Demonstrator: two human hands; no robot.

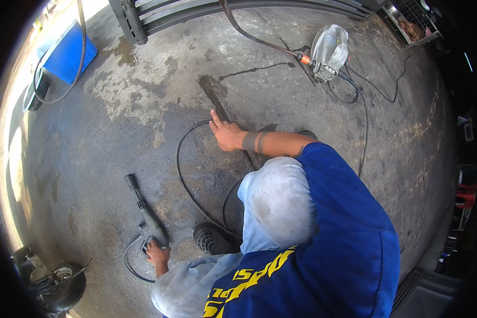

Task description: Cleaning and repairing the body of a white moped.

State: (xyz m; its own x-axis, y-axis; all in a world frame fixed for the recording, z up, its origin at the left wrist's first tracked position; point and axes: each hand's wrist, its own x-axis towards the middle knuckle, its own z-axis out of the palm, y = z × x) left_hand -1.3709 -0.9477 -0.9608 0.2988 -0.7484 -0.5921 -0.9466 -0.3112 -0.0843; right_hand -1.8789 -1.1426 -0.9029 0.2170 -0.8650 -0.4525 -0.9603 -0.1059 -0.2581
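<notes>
My left hand (158, 255) is closed on the rear of a dark grey pressure washer spray gun (152, 227), whose black nozzle points up and left over the wet concrete floor. A thin dark hose (180, 172) loops over the floor to my right hand (226, 132). That hand is stretched out low over the floor with its fingers extended; whether it touches the hose beneath it cannot be made out. My knees in pale, worn trousers (281, 199) hide part of the hose. A black ridged shoe (213, 239) shows near the spray gun.
At the upper right a machine under a grey plastic cover (328, 50) has a hose with an orange connector (303, 58) and a cable. A blue bin (71, 53) stands upper left, a metal gate (196, 13) along the top. A wheel (63, 286) is lower left.
</notes>
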